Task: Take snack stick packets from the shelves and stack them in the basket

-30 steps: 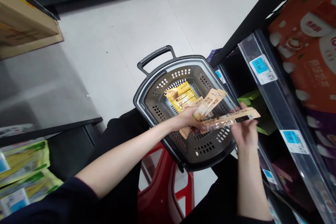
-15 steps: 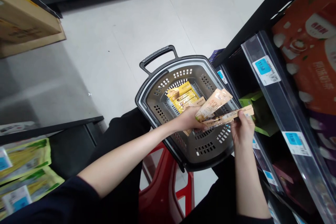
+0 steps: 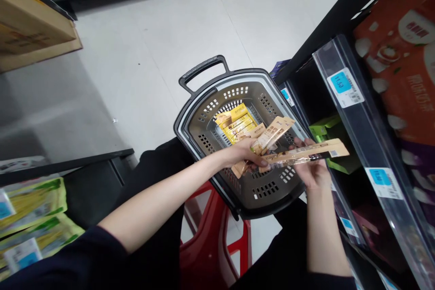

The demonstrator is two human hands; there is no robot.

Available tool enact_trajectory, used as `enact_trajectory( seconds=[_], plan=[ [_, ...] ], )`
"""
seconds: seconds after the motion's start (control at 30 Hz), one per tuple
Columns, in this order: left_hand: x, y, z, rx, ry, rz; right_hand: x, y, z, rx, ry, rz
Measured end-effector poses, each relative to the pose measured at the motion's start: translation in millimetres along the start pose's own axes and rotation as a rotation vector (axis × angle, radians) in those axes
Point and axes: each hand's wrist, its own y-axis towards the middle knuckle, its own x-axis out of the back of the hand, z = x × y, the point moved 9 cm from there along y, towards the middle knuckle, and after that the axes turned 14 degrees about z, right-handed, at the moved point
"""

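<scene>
Above the basket, my left hand (image 3: 249, 152) is closed round several beige stick sachets (image 3: 273, 132), which fan out to the right from its fingers. One long stick sachet (image 3: 326, 148) stretches from those fingers across my right hand (image 3: 311, 167). The right palm faces up, with its fingers curled loosely behind that sachet. Below lies the grey-brown shopping basket (image 3: 220, 93) with its perforated walls and black handle. Yellow stick sachets (image 3: 238, 122) lie inside it, side by side. Part of the basket floor is hidden by my hands and the beige sachets.
A red plastic stool (image 3: 207, 253) stands below the basket, between my legs. Close on the right is a shelf with price tags (image 3: 345, 86) and a green box (image 3: 329, 127). At lower left, yellow-green packets (image 3: 37, 199) lie on a shelf; a cardboard box (image 3: 37, 27) is at upper left.
My right hand has turned palm up and loosened from a fingertip pinch. The long sachet now reaches farther right across it. The left hand stays nearly in place, its fanned sachets slightly shifted.
</scene>
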Motion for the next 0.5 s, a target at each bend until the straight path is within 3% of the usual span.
enact_trajectory(
  seconds=[0.13,0.23,0.3,0.4,0.5],
  plan=[
    [9.6,-0.2,4.2,0.029,-0.038,-0.055,-4.4,13.7,-10.7,0.019,0.004,0.009],
    [41.0,-8.2,-2.9,0.073,0.181,-0.282,13.6,26.7,-35.3,-0.004,-0.039,-0.115],
    [61.5,-18.9,-17.1,0.038,0.288,-0.448,31.5,27.9,-76.4,-0.206,-0.135,-0.194],
    [74.6,-31.1,-35.1,-0.051,0.283,-0.539,67.5,9.9,-149.8,-0.610,-0.365,-0.340],
    [77.3,-38.3,-40.1,-0.064,0.249,-0.574,94.5,4.7,-201.3,-0.742,-0.489,-0.411]
  ],
)
